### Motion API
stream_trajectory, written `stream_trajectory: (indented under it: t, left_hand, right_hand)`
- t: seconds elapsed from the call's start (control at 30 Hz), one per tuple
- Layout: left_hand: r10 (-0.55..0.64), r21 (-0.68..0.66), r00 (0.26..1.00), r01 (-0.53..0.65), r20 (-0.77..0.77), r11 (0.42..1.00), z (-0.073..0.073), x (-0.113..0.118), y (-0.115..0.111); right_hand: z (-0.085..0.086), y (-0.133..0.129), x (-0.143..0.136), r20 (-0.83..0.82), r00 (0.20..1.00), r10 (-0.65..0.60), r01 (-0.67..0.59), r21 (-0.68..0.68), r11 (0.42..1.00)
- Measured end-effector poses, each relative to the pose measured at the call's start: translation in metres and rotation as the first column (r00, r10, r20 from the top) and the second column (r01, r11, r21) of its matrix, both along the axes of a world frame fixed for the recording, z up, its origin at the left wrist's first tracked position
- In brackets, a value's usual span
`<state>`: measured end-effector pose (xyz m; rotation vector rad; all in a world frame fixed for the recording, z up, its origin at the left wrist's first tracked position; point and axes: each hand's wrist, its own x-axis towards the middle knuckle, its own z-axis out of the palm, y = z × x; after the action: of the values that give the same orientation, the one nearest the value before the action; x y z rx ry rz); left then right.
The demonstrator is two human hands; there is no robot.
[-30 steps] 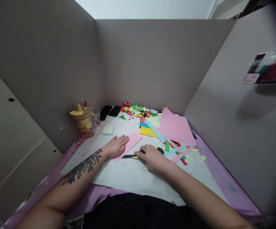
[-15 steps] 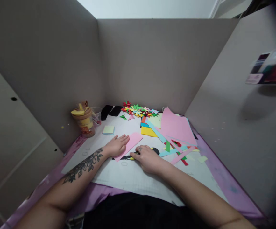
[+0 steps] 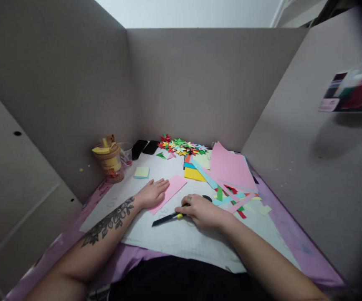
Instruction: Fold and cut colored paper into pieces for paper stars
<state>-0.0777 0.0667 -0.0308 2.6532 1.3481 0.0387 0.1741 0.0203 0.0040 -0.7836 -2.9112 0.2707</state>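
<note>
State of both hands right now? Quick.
Left hand: open, palm down on a piece of pink paper.
Right hand: closed, holding a utility knife.

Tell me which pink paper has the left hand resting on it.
The pink rectangle beside the knife, under the left hand; the large pink sheet, pink strips and small pink piece all lie apart from that hand.

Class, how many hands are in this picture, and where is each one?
2: the left hand rests on pink paper; the right hand holds the black-and-yellow cutter.
</note>
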Motion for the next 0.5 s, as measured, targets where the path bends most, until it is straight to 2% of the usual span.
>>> stream_trajectory:
  t: [0.07,0.13,0.2,0.27,0.37,0.5]
  left_hand:
    - [0.01,-0.01,1.0,-0.009,0.025,1.0,0.001,-0.001,0.001]
    - [0.032,-0.031,0.998,-0.03,0.06,0.999,0.002,-0.002,0.001]
    - [0.068,-0.05,0.994,-0.063,0.091,0.997,0.004,-0.002,0.001]
    - [0.094,-0.049,0.991,-0.09,0.098,0.995,0.007,-0.001,-0.001]
    - [0.079,-0.024,0.995,-0.078,0.062,0.997,0.013,0.003,-0.006]
    - [0.045,-0.016,0.999,-0.045,0.027,0.999,0.018,0.005,-0.011]
  right_hand:
    - [0.003,0.013,0.018,-0.043,0.997,-0.059,0.058,-0.01,0.998]
    - [0.004,0.029,0.039,-0.081,0.973,-0.217,0.219,0.019,0.975]
    - [0.002,0.044,0.061,-0.075,0.904,-0.422,0.427,0.091,0.899]
    - [-0.002,0.056,0.078,-0.041,0.816,-0.577,0.576,0.147,0.804]
    - [-0.01,0.068,0.091,-0.011,0.753,-0.658,0.651,0.158,0.742]
    - [-0.017,0.074,0.093,0.019,0.759,-0.65,0.642,0.142,0.754]
